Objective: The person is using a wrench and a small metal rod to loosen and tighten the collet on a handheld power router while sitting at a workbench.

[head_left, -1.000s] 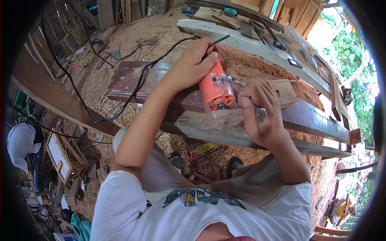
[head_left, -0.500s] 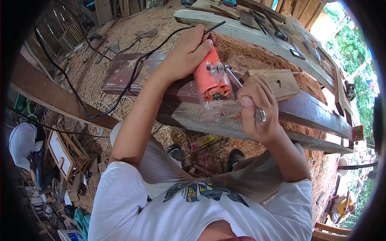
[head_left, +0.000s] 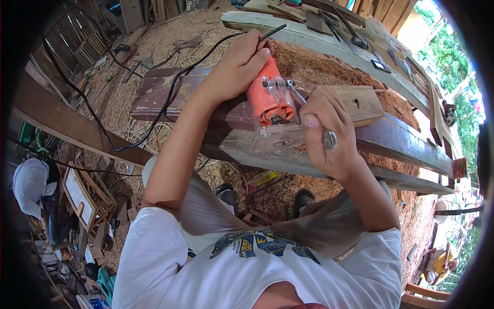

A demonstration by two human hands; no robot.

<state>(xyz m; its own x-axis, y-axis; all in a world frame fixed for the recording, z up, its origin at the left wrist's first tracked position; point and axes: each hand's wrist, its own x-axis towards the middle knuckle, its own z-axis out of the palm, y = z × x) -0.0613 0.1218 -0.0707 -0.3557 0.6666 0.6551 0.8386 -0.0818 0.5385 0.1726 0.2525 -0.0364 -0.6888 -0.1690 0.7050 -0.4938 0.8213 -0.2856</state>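
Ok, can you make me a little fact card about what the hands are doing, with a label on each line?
Left hand: gripping one end of an orange power tool
Right hand: closed around a silver wrench, its far end at the tool's side
Tool's base: see-through
Under the tool: maroon plank; touching or not, I can't tell
Beside the right hand: pale wood block
Ground: wood shavings

Carpentry workshop: shavings-strewn floor [head_left: 206,32], hand tools [head_left: 359,42] along rough plank [head_left: 288,31]
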